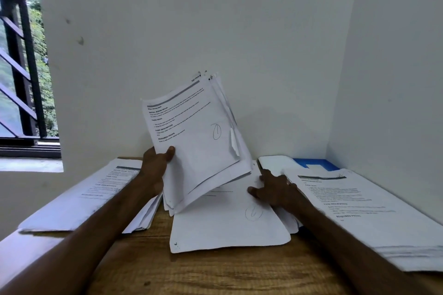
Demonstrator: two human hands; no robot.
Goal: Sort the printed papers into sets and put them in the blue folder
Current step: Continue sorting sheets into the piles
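Observation:
My left hand [155,163] grips a thick bundle of printed papers [196,136] by its left edge and holds it tilted up above the wooden table [215,270]. The top sheet carries a pen-drawn circled mark. Under the bundle lies a middle pile of papers [227,225], its top sheet also circled. My right hand [273,190] rests flat on that pile with fingers spread. A left stack of papers [91,196] and a tall right stack of papers [374,218] flank it. The blue folder [314,163] peeks out at the back right, mostly covered by paper.
White walls close off the back and the right side, forming a corner behind the folder. A barred window [21,74] with a sill is at the left. Bare wood shows along the table's front edge.

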